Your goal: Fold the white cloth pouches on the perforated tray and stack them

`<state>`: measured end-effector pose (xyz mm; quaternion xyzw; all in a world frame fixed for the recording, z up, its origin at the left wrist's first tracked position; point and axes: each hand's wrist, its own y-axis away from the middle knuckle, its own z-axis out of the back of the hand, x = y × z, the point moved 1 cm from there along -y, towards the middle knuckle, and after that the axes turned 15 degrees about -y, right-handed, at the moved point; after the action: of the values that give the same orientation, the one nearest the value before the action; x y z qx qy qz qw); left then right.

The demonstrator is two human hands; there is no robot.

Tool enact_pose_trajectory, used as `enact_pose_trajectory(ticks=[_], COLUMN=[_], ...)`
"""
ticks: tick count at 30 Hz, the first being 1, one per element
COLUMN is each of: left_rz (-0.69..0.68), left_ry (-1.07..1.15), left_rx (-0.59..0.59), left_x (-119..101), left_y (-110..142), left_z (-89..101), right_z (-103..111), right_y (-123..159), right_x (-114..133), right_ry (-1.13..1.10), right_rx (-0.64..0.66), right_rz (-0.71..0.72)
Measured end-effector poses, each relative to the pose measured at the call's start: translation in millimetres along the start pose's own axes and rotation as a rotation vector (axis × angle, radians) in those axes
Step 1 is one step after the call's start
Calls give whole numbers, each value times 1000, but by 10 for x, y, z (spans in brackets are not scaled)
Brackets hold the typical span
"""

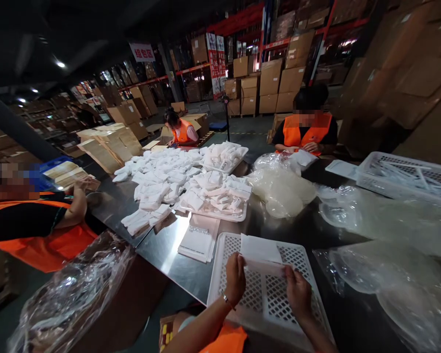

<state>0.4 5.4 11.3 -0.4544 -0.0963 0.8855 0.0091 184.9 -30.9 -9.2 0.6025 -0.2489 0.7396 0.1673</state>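
Observation:
A flat white packet [260, 249], with a paler strip along its near edge, is stretched between my two hands above a white perforated plastic basket [301, 260]. My left hand [235, 277] pinches its left end, fingers closed. At the right end, the thumb and fingers of my right hand [297, 289] are closed on the same packet. Whether it is paper or a thin bag, I cannot tell. Beyond the basket's left rim lies a stack of printed white sheets [198, 238]. A white tray [238, 215] heaped with small white packets sits behind it.
Loose white packets [158, 176] cover the metal table's [169, 262] middle. Clear plastic bags [385, 215] and another white basket [371, 171] are on the right. A plastic-lined carton [84, 294] stands at lower left. Co-workers in orange vests [305, 132] sit around the table.

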Motion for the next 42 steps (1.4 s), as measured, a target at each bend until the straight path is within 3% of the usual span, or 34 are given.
enact_pose_trajectory(ticks=[4, 7, 13, 19, 27, 32, 35, 37, 39, 40, 42], left_rz=[2, -9, 19, 29, 31, 14, -113, -341, -523, -547, -464], left_ry=[-116, -222, -349, -411, -520, -585, -597, -561, -513, -500, -475], left_rx=[-41, 6, 85, 101, 165, 179, 126, 145, 238, 285, 330], left_x=[22, 74, 145, 194, 197, 148, 6, -112, -171, -162, -77], left_y=[-122, -184, -215, -184, -211, -357, -373, -323, -245, -208, -156], left_z=[-94, -100, -69, -71, -60, 92, 164, 100, -48, -134, -279], right_z=[-44, -36, -19, -36, -43, 48, -15, -173, -377, -469, -591], right_y=[-87, -174, -225, -175, -164, -224, -223, -169, -87, -46, 14], right_x=[-76, -135, -236, -254, -226, -155, -6, 60, 45, 7, -110], right_ry=[186, 296, 389, 515, 612, 633, 463, 385, 366, 360, 342], right_rx=[-22, 2, 52, 36, 106, 61, 47, 171, 299, 324, 292], right_rz=[111, 241, 345, 344, 314, 247, 431, 551, 585, 580, 510])
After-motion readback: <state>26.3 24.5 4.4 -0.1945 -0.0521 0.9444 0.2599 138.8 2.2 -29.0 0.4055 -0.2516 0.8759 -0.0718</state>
